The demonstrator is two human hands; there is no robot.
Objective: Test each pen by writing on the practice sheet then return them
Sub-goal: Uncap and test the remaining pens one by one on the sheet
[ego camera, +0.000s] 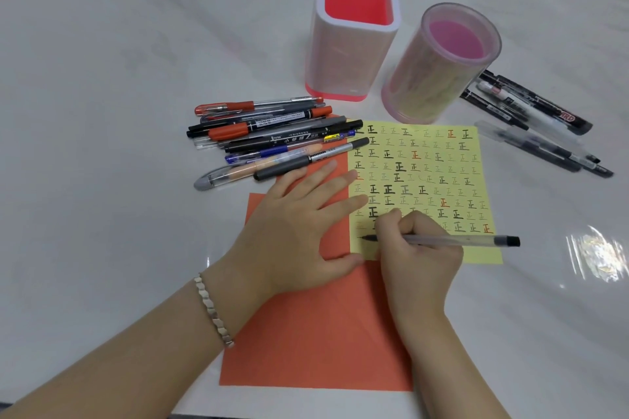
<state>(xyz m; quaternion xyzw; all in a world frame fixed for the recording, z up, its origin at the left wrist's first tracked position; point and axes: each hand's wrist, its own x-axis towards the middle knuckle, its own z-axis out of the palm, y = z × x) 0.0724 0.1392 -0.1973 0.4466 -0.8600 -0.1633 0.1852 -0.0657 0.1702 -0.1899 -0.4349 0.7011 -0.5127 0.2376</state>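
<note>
**Tally on the Table**

Two holders stood there: one square holder (352, 44); one round holder (439, 68); two sheets lay flat: one yellow practice sheet (425, 163); one orange sheet (316, 333); the left pile of pens (272, 139) held about nine, overlapping too much for a sure count; the right group of pens (534, 119) numbered about five; one clear pen (459, 240) sat in the right hand (418, 255); one bracelet (212, 311) showed.

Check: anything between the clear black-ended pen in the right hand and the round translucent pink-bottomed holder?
Nothing visible. The right hand grips the clear black-ended pen on the yellow practice sheet; only that flat sheet lies before the round translucent holder.
</note>
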